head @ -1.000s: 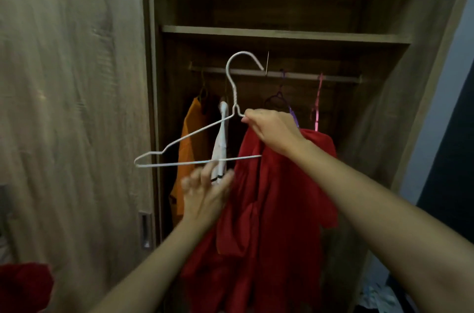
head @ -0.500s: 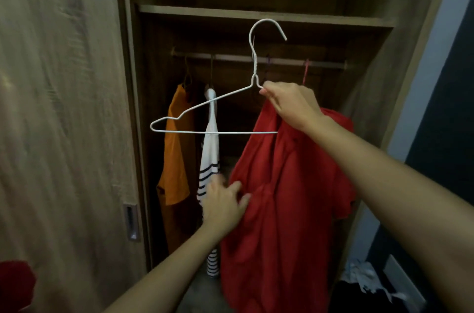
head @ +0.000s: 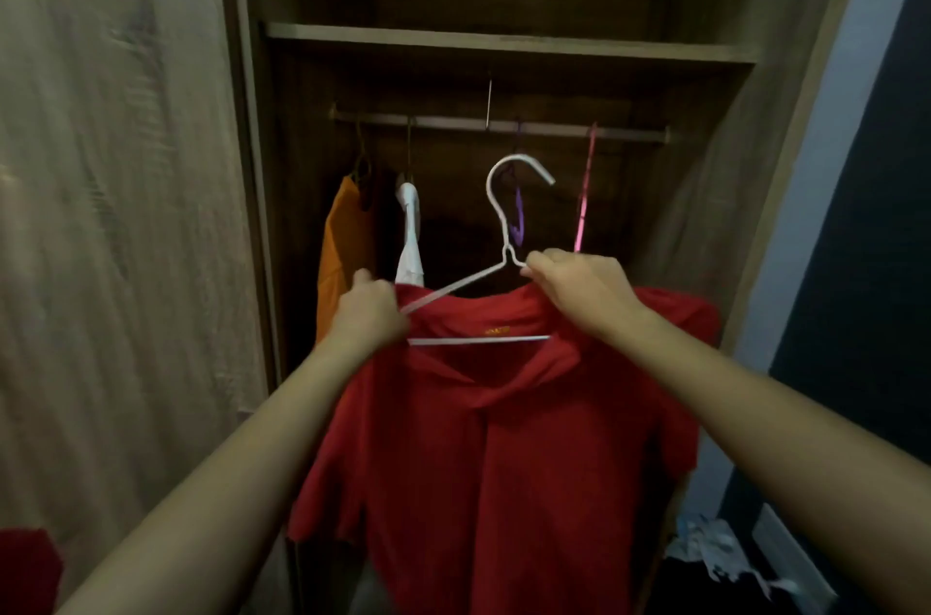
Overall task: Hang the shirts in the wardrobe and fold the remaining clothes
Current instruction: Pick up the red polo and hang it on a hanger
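Note:
A red shirt [head: 504, 453] hangs spread out in front of the open wardrobe, its collar around a white wire hanger [head: 496, 231]. My right hand [head: 579, 287] grips the hanger at its neck together with the shirt's right shoulder. My left hand [head: 370, 312] is closed on the shirt's left shoulder and the hanger's left arm. The hanger's hook sits below the wardrobe rail [head: 499, 126], not on it. An orange shirt [head: 342, 251] and a white shirt [head: 410, 241] hang at the rail's left.
A purple hanger [head: 517, 221] and a pink hanger [head: 584, 196] hang empty on the rail behind the white hook. A shelf [head: 509, 42] spans the wardrobe above. The wardrobe door [head: 116, 211] stands at left. Red cloth [head: 25, 569] lies bottom left, crumpled items [head: 725, 549] bottom right.
My left hand rose from the shirt's lower front to its left shoulder and pulled the shirt over the hanger. The hanger dropped lower, and the shirt now hangs spread.

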